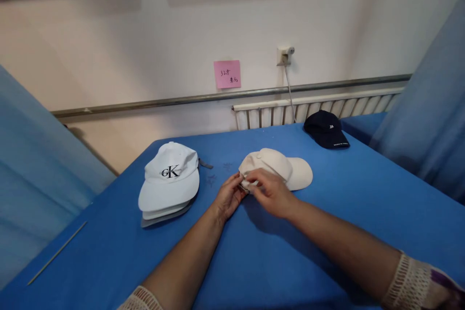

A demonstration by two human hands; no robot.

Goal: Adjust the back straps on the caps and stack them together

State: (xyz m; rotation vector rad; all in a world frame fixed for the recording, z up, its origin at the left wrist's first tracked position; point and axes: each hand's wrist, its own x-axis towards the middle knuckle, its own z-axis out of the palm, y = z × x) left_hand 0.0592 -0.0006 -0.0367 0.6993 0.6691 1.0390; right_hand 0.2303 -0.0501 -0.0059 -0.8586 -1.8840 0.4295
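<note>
A beige baseball cap [274,162] lies on the blue-covered table, its brim pointing right. At the back edge of this cap, my left hand [230,195] has its fingers closed on the rim near the strap. My right hand [273,193] reaches over the near side of the same cap, thumb and fingers pinched at the back strap area. What exactly the right fingertips grip is partly hidden by the hand. Left of my hands is a stack of caps, with a white cap [170,174] bearing black letters on top and a grey brim showing underneath.
A dark navy cap [324,127] sits at the table's far right corner. On the left lies a thin stick [57,253]. Behind the table [232,261] run a metal rail [174,101] and a white radiator [319,106]. Blue curtains [39,174] hang at both sides.
</note>
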